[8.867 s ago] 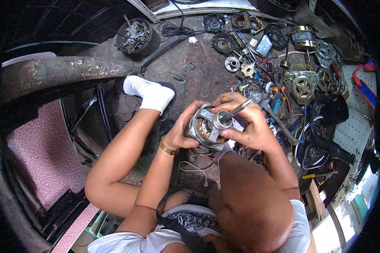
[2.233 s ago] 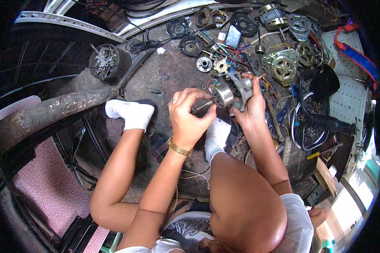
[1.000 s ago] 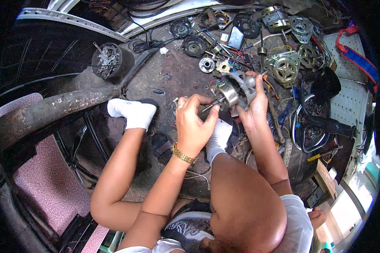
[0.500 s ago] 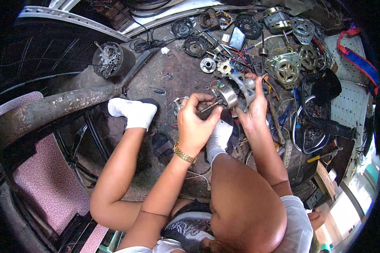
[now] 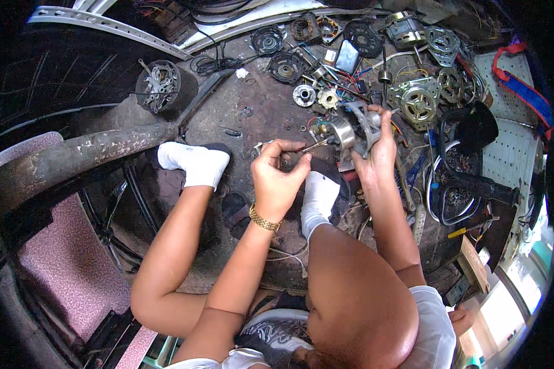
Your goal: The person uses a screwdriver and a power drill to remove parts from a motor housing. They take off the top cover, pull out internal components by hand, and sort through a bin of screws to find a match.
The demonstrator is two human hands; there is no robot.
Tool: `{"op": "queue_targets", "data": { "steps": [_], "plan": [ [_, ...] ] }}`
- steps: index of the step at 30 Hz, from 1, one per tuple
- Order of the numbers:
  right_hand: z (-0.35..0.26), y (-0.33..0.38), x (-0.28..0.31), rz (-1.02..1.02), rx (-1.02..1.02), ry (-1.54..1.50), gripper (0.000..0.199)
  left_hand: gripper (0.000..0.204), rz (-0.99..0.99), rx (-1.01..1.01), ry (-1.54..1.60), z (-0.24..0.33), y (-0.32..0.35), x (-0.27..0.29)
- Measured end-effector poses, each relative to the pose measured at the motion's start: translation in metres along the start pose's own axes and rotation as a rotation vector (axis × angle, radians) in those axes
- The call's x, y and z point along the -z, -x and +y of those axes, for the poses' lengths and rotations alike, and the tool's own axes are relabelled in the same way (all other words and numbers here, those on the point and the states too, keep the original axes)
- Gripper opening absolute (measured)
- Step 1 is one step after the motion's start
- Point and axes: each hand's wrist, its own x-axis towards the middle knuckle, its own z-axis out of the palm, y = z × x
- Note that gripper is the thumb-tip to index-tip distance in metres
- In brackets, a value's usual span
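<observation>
In front of me, above the floor, is a silver motor rotor (image 5: 343, 133) with a thin shaft (image 5: 317, 145) pointing to the left. Its right end sits against a grey cast-metal motor end cover (image 5: 368, 128). My right hand (image 5: 380, 150) is wrapped round that cover from the right side. At the free tip of the shaft, my left hand (image 5: 280, 175) has its thumb and forefinger closed in a pinch. How far the rotor goes into the cover is hidden.
Motor covers (image 5: 414, 101), gears (image 5: 327, 98), wires and a phone-like slab (image 5: 346, 56) crowd the floor ahead. A bucket of metal scraps (image 5: 160, 87) stands left of a rusty pipe (image 5: 92, 147). My socked feet (image 5: 319, 197) flank the work. Black tubing (image 5: 474, 181) lies right.
My left hand has slid left from the rotor body toward the shaft's tip, leaving more shaft showing. The rotor and cover have shifted slightly right in my right hand.
</observation>
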Motion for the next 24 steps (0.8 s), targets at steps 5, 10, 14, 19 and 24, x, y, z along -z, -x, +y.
{"op": "queue_targets", "data": {
  "steps": [5, 10, 14, 19, 24],
  "plan": [
    [-0.003, -0.026, 0.021, 0.038, 0.082, 0.021, 0.036, 0.024, 0.058, 0.016, 0.040, -0.018, -0.022, 0.014],
    [0.004, -0.032, 0.032, 0.044, 0.048, -0.036, 0.036, 0.030, -0.054, -0.224, -0.564, -0.047, -0.077, 0.033],
    [0.013, -0.034, 0.033, 0.084, 0.006, -0.047, 0.036, 0.050, -0.072, -0.320, -0.648, -0.078, -0.096, 0.033],
    [0.007, -0.036, 0.042, 0.066, 0.046, -0.006, 0.036, 0.092, -0.411, 0.074, -1.333, -0.052, -0.044, -0.003],
    [0.014, -0.024, 0.022, 0.072, 0.029, -0.030, 0.036, 0.068, -0.540, 0.164, -1.900, -0.107, -0.032, -0.036]
  ]
}}
